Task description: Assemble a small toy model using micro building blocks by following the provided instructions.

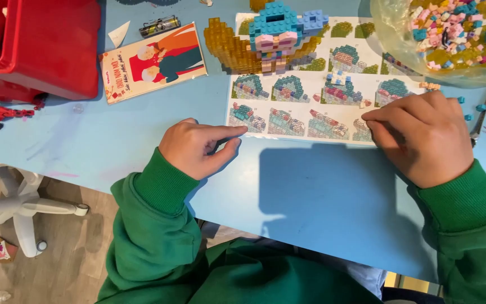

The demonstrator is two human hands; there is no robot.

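Blue table (pixel 310 191): both hands curled, empty, on instruction sheet (pixel 293 121); brick model (pixel 274 36), bag (pixel 451 39) behind.

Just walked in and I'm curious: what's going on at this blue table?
A person in green sleeves rests both hands on a brick-building instruction sheet. The left hand points at its lower left corner; the right hand presses its lower right edge. A partly built blue, pink and amber model stands on the sheet, beside a clear bowl of loose bricks.

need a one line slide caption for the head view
Two green-sleeved hands, left hand and right hand, press the instruction sheet flat on a blue table below a part-built brick model.
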